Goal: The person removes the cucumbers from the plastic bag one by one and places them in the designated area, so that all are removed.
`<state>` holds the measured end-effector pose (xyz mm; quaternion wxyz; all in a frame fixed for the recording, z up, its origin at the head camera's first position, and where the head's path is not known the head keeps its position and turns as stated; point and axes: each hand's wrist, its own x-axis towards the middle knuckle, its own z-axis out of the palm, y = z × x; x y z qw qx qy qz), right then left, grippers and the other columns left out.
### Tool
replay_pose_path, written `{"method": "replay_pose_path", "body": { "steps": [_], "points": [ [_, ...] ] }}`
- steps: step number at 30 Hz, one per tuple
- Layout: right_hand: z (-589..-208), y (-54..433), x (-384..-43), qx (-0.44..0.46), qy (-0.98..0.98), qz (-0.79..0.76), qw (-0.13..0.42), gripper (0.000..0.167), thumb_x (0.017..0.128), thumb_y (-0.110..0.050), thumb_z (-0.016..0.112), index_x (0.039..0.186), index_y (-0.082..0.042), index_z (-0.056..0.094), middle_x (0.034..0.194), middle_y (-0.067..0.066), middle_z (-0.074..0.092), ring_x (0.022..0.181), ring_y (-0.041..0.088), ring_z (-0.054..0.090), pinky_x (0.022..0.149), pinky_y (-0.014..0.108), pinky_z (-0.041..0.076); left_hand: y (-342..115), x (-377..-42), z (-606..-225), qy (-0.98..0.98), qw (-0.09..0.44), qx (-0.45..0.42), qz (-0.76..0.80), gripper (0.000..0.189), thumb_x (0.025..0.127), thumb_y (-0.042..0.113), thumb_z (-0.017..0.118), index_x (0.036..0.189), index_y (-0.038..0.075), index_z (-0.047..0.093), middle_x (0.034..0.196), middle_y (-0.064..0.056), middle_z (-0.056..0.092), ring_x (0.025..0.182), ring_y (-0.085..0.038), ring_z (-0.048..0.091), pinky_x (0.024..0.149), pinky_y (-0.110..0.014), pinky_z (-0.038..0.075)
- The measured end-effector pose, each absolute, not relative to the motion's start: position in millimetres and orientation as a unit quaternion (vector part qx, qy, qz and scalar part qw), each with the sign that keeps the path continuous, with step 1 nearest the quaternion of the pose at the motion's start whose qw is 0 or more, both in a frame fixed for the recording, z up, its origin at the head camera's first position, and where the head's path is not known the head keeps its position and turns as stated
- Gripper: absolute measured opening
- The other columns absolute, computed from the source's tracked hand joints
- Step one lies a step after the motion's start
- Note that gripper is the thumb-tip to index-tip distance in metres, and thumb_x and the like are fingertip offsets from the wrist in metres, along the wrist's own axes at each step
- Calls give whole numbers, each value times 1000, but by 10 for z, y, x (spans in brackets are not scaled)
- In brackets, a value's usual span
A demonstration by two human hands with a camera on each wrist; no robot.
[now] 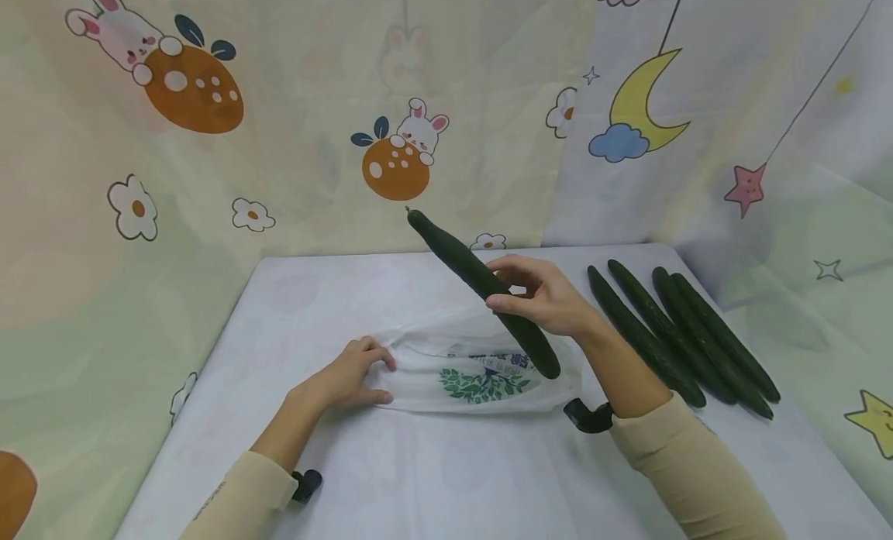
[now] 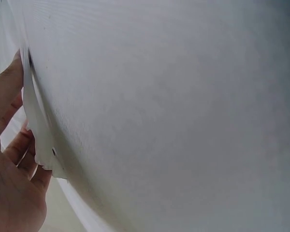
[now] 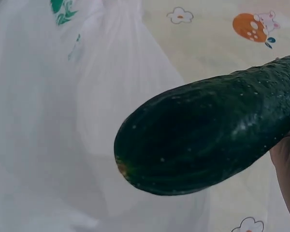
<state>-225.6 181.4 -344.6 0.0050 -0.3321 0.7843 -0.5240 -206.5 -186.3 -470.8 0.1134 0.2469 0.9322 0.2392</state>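
In the head view my right hand (image 1: 547, 296) grips a long dark green cucumber (image 1: 453, 253) round its middle. It is held up at a slant over a white plastic bag (image 1: 418, 377) printed with a green leafy design. The cucumber's blunt lower end (image 3: 159, 150) fills the middle of the right wrist view, with the bag behind it. My left hand (image 1: 352, 373) holds the bag's left end, thumb low and fingers higher. Up close in the left wrist view, the bag's thin edge (image 2: 36, 116) lies against the fingers of that hand (image 2: 14, 188).
Several more cucumbers (image 1: 691, 338) lie side by side on the right of the white-covered table (image 1: 418, 478). Patterned cloth (image 1: 300, 160) with rabbits, flowers and a moon hangs behind and beside the table. A black wrist camera (image 1: 587, 416) sits by the right sleeve.
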Motion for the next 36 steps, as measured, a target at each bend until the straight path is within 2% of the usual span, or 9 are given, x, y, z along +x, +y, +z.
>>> {"method": "replay_pose_path", "body": {
  "steps": [7,13,21,24,28,31,34,36],
  "points": [
    [-3528,2066,-2228,-291,802,-521,-25,42,92,-7,76,132,-8,64,103,10,71,82,23,66,69,35,60,-1867,-2076,-4715,934,114,243,235,41,81,35,89,114,25,66,126,-1,52,130,-33,43,107,-54,42],
    [-3626,2284,-2179,-226,814,-532,-58,39,93,-10,76,131,-9,65,111,9,71,93,19,69,75,31,61,-1879,-2107,-4741,935,116,243,232,42,81,36,88,115,26,65,129,-2,51,131,-32,42,109,-53,41],
    [-3776,2585,-2149,-179,826,-525,-99,41,94,-10,75,133,-6,64,112,-2,71,102,8,69,84,21,57,-1889,-2119,-4776,931,114,252,237,42,81,36,89,115,25,66,127,-1,51,129,-34,43,107,-54,41],
    [-3810,2708,-2113,-140,842,-510,-110,43,94,-15,76,134,-9,64,115,0,70,102,5,68,84,17,55,-1882,-2124,-4788,929,113,256,240,42,81,36,88,115,25,65,126,0,51,129,-33,42,107,-53,41],
    [-3865,2867,-2086,-86,870,-473,-112,49,94,-26,77,138,-11,61,123,9,67,107,10,65,84,12,51,-1880,-2121,-4785,929,112,257,241,42,81,36,88,114,26,65,125,1,51,130,-32,42,107,-53,41],
    [-3939,2998,-2088,-56,885,-450,-107,55,95,-34,75,142,-10,57,130,14,64,119,20,60,85,10,47,-1887,-2112,-4777,929,111,256,243,42,81,36,89,114,26,66,124,1,51,130,-33,42,107,-54,40],
    [-4036,3146,-2093,-35,894,-435,-106,60,96,-38,74,144,-8,54,134,17,61,125,30,55,85,10,44,-1895,-2107,-4772,929,112,254,245,42,81,35,89,114,25,66,124,1,51,130,-32,42,107,-53,40],
    [-4100,3244,-2097,-26,897,-428,-105,62,96,-38,74,145,-6,54,134,18,61,123,32,55,83,10,43,-1895,-2109,-4774,930,113,252,243,42,81,36,88,114,26,66,124,2,50,129,-32,42,106,-53,41]
  ]
}}
